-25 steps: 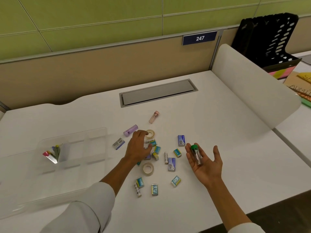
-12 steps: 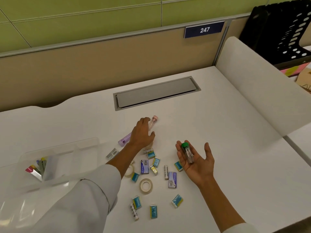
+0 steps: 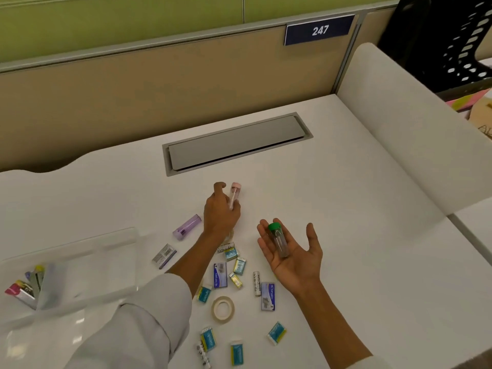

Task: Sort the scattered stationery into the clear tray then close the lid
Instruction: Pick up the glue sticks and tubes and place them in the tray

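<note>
My left hand (image 3: 219, 213) reaches forward and closes its fingers around a pink-capped clear tube (image 3: 235, 191) on the white desk (image 3: 332, 209). My right hand (image 3: 291, 251) lies palm up with a green-capped clear tube (image 3: 278, 239) resting in it, fingers spread. A purple tube (image 3: 187, 226) lies left of my left wrist. Several small boxes, erasers and a tape roll (image 3: 223, 309) are scattered below my hands. The clear tray (image 3: 87, 259) sits at the left, with a few coloured items (image 3: 25, 284) in one compartment.
A grey cable hatch (image 3: 237, 143) is set into the desk behind the tubes. A white divider panel (image 3: 415, 123) rises on the right, with a black file rack (image 3: 452, 41) beyond it. The tray's clear lid (image 3: 32, 339) lies open toward me at the lower left.
My left hand has moved forward from the tape roll and boxes to the pink-capped tube and closed on it. My right hand has kept the green-capped tube on its palm.
</note>
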### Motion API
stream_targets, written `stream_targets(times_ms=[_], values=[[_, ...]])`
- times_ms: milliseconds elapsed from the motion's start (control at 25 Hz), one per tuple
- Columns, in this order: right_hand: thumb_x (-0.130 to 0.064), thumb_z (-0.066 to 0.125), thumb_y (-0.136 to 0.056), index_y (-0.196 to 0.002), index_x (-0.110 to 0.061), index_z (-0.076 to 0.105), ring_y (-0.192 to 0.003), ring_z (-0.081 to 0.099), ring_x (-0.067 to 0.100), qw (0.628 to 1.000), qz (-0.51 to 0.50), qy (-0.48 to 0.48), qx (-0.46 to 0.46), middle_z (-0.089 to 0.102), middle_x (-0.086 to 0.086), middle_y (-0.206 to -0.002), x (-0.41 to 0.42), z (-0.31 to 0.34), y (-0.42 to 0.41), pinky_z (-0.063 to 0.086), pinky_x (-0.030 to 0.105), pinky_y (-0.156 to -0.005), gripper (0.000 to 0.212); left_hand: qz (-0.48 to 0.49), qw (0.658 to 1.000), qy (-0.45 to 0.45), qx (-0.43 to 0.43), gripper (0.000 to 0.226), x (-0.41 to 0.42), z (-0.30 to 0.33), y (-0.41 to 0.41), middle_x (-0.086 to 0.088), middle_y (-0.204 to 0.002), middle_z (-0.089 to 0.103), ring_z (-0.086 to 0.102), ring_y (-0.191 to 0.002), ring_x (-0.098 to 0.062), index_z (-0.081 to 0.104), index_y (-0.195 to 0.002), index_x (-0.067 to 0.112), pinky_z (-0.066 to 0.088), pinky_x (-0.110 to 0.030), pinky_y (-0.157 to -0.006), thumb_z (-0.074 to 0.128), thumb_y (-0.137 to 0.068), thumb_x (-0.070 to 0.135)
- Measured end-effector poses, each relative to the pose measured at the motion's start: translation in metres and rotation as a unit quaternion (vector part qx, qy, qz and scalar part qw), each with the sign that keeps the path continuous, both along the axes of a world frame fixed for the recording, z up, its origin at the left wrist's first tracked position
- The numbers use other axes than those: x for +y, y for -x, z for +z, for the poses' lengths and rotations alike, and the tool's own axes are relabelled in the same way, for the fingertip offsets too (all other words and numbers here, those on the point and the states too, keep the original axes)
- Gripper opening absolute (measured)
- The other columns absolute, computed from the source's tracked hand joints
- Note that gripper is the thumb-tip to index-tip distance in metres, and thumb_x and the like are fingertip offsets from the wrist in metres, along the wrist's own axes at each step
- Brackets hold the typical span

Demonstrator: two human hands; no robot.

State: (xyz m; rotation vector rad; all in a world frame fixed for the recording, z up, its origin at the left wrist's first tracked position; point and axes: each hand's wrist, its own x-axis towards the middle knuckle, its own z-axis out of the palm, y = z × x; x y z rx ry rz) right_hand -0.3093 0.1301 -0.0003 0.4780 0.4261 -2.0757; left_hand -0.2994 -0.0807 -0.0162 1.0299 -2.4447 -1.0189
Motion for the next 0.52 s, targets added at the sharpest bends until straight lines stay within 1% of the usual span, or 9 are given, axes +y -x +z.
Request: stream_targets(times_ms=[80, 160, 240, 320, 360, 440, 480, 520], values=[[-0.058, 0.061, -0.086, -0.144, -0.008, 0.050, -0.136, 0.050, 0.040, 1.000, -0.001, -0.004, 0.002, 0.052, 0.024, -0.146, -0.005, 0.001, -0.004, 0.036, 0.049, -0.116, 0.078, -0.003, 0.997, -0.032, 0.064, 0.052, 0.019, 0.006, -0.016, -0.002, -0.081, 0.062, 0.060, -0.067, -0.014, 0.044, -0.124, 0.014, 0.054, -0.025, -0.066, 0.073, -0.082, 0.019], [-0.055, 0.063, -0.085, -0.142, -0.008, 0.052, -0.134, 0.052, 0.040, 1.000, -0.012, -0.016, 0.009, 0.055, 0.023, -0.143, -0.009, 0.004, -0.012, 0.033, 0.050, -0.118, 0.074, 0.013, 0.992, -0.042, 0.118, 0.048, 0.043, 0.014, -0.036, 0.002, -0.076, 0.061, 0.059, -0.062, -0.011, 0.046, -0.118, 0.018, 0.051, -0.021, -0.058, 0.075, -0.079, 0.020], [-0.048, 0.067, -0.083, -0.141, -0.009, 0.054, -0.130, 0.056, 0.039, 0.998, -0.038, -0.040, 0.019, 0.060, 0.022, -0.139, -0.013, 0.007, -0.019, 0.037, 0.051, -0.116, 0.071, 0.035, 0.985, -0.042, 0.165, 0.043, 0.068, 0.022, -0.056, 0.004, -0.074, 0.060, 0.057, -0.058, -0.011, 0.047, -0.110, 0.022, 0.048, -0.018, -0.052, 0.075, -0.078, 0.021], [-0.041, 0.069, -0.084, -0.141, -0.009, 0.053, -0.127, 0.059, 0.038, 0.997, -0.054, -0.055, 0.028, 0.062, 0.021, -0.137, -0.015, 0.009, -0.026, 0.041, 0.050, -0.114, 0.067, 0.037, 0.979, -0.040, 0.195, 0.036, 0.088, 0.026, -0.075, 0.004, -0.073, 0.059, 0.055, -0.056, -0.012, 0.049, -0.100, 0.023, 0.046, -0.016, -0.050, 0.076, -0.077, 0.018], [-0.039, 0.068, -0.086, -0.140, -0.009, 0.054, -0.126, 0.060, 0.038, 0.996, -0.053, -0.056, 0.034, 0.062, 0.020, -0.136, -0.016, 0.009, -0.031, 0.041, 0.051, -0.113, 0.063, 0.032, 0.978, -0.036, 0.204, 0.031, 0.095, 0.027, -0.084, 0.005, -0.071, 0.058, 0.053, -0.055, -0.013, 0.050, -0.093, 0.023, 0.046, -0.017, -0.050, 0.076, -0.077, 0.017], [-0.037, 0.065, -0.090, -0.131, -0.011, 0.059, -0.125, 0.061, 0.039, 0.997, -0.035, -0.056, 0.040, 0.063, 0.018, -0.137, -0.019, 0.012, -0.040, 0.039, 0.053, -0.114, 0.049, 0.023, 0.977, -0.036, 0.209, 0.023, 0.104, 0.027, -0.099, 0.006, -0.065, 0.056, 0.050, -0.052, -0.015, 0.052, -0.079, 0.020, 0.047, -0.026, -0.048, 0.075, -0.076, 0.016], [-0.038, 0.063, -0.092, -0.128, -0.012, 0.060, -0.122, 0.063, 0.037, 0.997, -0.024, -0.063, 0.042, 0.064, 0.016, -0.135, -0.020, 0.014, -0.046, 0.039, 0.053, -0.114, 0.045, 0.020, 0.978, -0.036, 0.205, 0.023, 0.106, 0.027, -0.105, 0.006, -0.063, 0.055, 0.050, -0.052, -0.015, 0.052, -0.074, 0.019, 0.047, -0.030, -0.048, 0.075, -0.076, 0.019], [-0.039, 0.061, -0.093, -0.128, -0.011, 0.061, -0.118, 0.065, 0.035, 0.996, -0.014, -0.073, 0.045, 0.066, 0.015, -0.133, -0.021, 0.015, -0.051, 0.040, 0.052, -0.113, 0.045, 0.014, 0.980, -0.029, 0.194, 0.025, 0.107, 0.029, -0.111, 0.007, -0.062, 0.055, 0.050, -0.052, -0.015, 0.052, -0.072, 0.019, 0.048, -0.032, -0.049, 0.076, -0.076, 0.025]])
